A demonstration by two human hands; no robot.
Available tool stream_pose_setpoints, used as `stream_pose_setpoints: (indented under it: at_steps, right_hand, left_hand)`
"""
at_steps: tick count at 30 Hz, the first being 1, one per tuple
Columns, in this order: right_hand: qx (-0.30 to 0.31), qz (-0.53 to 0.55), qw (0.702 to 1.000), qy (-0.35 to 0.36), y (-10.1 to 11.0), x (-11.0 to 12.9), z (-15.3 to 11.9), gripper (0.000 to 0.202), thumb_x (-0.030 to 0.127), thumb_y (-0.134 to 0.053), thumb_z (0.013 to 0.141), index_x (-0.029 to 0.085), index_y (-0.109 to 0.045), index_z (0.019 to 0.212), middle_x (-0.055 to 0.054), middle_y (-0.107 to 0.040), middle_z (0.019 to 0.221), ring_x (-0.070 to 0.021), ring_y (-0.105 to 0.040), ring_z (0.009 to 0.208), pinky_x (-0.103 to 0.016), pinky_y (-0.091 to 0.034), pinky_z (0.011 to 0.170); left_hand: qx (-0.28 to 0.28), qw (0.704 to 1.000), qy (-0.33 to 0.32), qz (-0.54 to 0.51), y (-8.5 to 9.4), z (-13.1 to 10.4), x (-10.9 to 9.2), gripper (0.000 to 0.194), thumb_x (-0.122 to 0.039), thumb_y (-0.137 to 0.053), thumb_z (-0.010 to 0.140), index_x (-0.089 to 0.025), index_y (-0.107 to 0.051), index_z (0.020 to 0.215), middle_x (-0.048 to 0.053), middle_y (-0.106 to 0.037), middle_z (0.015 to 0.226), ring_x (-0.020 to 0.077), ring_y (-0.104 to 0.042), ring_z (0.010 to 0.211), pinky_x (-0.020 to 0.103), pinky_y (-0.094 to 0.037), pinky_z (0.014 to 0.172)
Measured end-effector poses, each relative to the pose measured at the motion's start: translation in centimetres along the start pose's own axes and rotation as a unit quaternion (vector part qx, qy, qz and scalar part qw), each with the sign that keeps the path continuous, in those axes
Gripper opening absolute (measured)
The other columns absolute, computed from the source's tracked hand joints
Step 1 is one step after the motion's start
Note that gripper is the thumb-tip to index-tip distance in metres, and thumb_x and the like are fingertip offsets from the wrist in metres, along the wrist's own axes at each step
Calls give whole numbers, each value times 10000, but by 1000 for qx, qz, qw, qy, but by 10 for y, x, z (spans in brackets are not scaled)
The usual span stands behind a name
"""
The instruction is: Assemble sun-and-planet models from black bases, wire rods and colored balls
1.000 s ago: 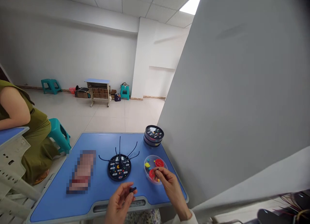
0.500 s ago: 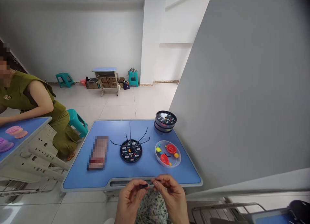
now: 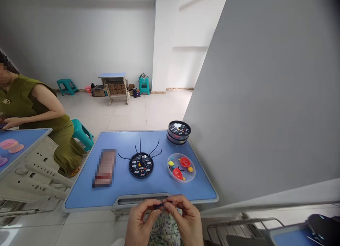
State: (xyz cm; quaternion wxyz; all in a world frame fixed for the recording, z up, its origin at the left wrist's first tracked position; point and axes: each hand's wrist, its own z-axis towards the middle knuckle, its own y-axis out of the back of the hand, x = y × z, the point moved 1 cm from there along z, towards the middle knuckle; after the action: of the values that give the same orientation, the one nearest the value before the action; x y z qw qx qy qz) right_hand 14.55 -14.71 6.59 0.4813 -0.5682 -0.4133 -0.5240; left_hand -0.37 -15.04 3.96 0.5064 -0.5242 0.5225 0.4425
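My left hand [image 3: 142, 219] and my right hand [image 3: 184, 216] meet in front of the desk's near edge, both closed in a pinch. Between their fingertips is a small dark piece [image 3: 158, 206], its kind too small to make out. Beyond them on the desk stands a round black base [image 3: 141, 172] printed with planets and labels, with several thin curved black rods [image 3: 140, 146] rising from its centre. To its right sits a clear round tray [image 3: 193, 169] holding red half-shells [image 3: 185, 162], a yellow ball [image 3: 190, 169] and other small coloured pieces.
Stacked black-rimmed round containers [image 3: 179, 132] stand at the desk's back right, near the grey wall [image 3: 252, 107]. A blurred flat item [image 3: 105, 168] lies on the left of the blue desk [image 3: 156, 139]. A person in green [image 3: 44, 104] sits at another desk on the left.
My hands have drawn closer together around the dark piece. The view has shifted slightly, and the seated person's hand has come back from the desk toward the body.
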Motion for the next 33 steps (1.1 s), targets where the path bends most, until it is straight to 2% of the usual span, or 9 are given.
stream_pose_setpoints:
  at_steps: [4, 8, 13, 16, 27, 33]
  right_hand:
    - [30, -45, 998, 24, 7, 0, 2, 209, 432, -788, 700, 253, -779, 806, -53, -778, 782, -218, -700, 651, -305, -588, 656]
    - [56, -84, 993, 58, 11, 4, 5, 201, 452, -740, 748, 268, -789, 811, -66, -776, 817, -252, -705, 774, -326, -584, 708]
    - [71, -85, 990, 85, 11, 9, 7, 194, 448, -719, 770, 258, -764, 776, -61, -730, 788, -230, -673, 749, -295, -554, 657]
    - [81, -100, 988, 88, 11, 9, 8, 203, 439, -705, 786, 251, -739, 716, -46, -694, 736, -217, -650, 720, -290, -524, 661]
    - [52, -117, 986, 107, 13, 2, -4, 218, 435, -683, 805, 257, -724, 686, -25, -659, 644, -206, -604, 641, -319, -473, 688]
    - [51, -141, 981, 127, 13, 7, -9, 223, 427, -659, 829, 262, -709, 689, -25, -667, 633, -214, -606, 630, -325, -461, 674]
  left_hand:
    - [-10, 1000, -8, -17, 0, 0, 1, 282, -456, -731, 755, -210, -789, 881, 82, -802, 889, 260, -739, 863, 308, -594, 795]
    - [8, 1000, 11, -22, 0, -1, 0, 311, -480, -723, 753, -204, -785, 883, 87, -802, 874, 267, -740, 866, 315, -593, 789]
    - [-31, 999, -3, -16, -2, -4, -7, 347, -525, -708, 744, -203, -784, 847, 85, -797, 808, 269, -743, 822, 320, -597, 757]
    - [-27, 1000, -7, -11, -2, -5, -9, 320, -512, -711, 746, -218, -789, 843, 75, -797, 792, 262, -743, 810, 309, -593, 747]
    - [11, 996, -88, 29, 0, -3, -13, 249, -470, -720, 762, -241, -815, 790, 72, -791, 711, 255, -728, 664, 314, -573, 648]
    - [72, 993, -89, 9, 2, -5, -7, 212, -415, -711, 789, -233, -806, 840, 60, -799, 739, 238, -738, 684, 284, -577, 670]
